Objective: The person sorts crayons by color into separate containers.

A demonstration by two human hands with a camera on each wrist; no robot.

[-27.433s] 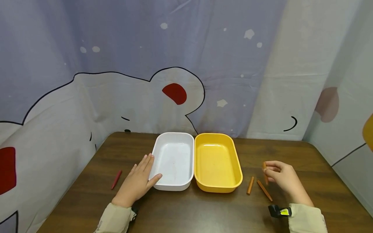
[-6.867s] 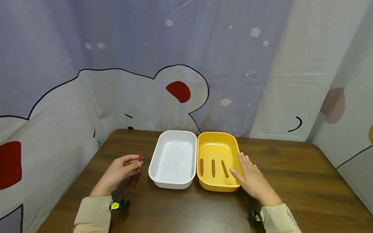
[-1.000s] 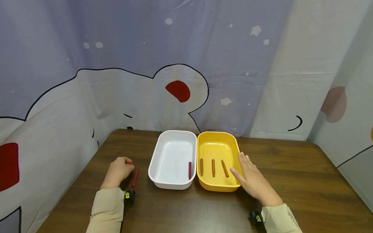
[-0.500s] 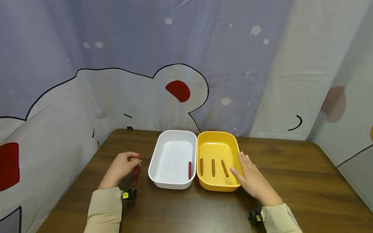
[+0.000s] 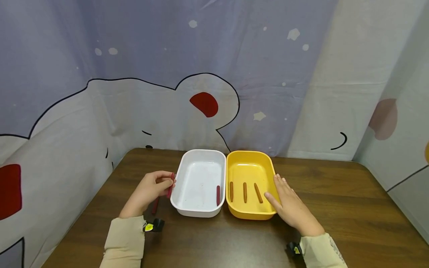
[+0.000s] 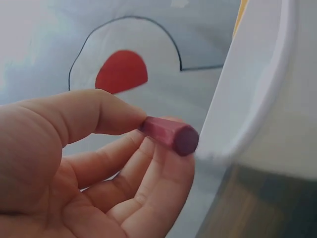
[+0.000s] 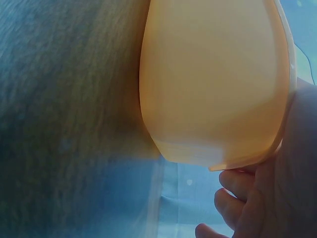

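Observation:
My left hand (image 5: 147, 191) pinches a dark red crayon (image 5: 171, 185) between thumb and fingers, just left of the white tray's (image 5: 177, 209) rim. Close up in the left wrist view, the crayon (image 6: 173, 135) shows a six-sided end. A second red crayon (image 5: 155, 205) lies on the table below that hand, partly hidden. Another red crayon (image 5: 218, 195) lies in the white tray by its right wall. My right hand (image 5: 291, 208) rests with straight fingers on the right rim of the yellow tray (image 5: 251, 215), which holds orange-brown crayons (image 5: 245, 192).
Both trays stand side by side, touching, near the back of the brown wooden table (image 5: 214, 242). A patterned curtain (image 5: 268, 74) hangs right behind the table. In the right wrist view the yellow tray's outer wall (image 7: 213, 74) fills the middle.
My left hand has picked a red crayon off the table and carried it right to the white tray. Earlier, orange-brown crayons went from the table into the yellow tray. My right hand stays still lately.

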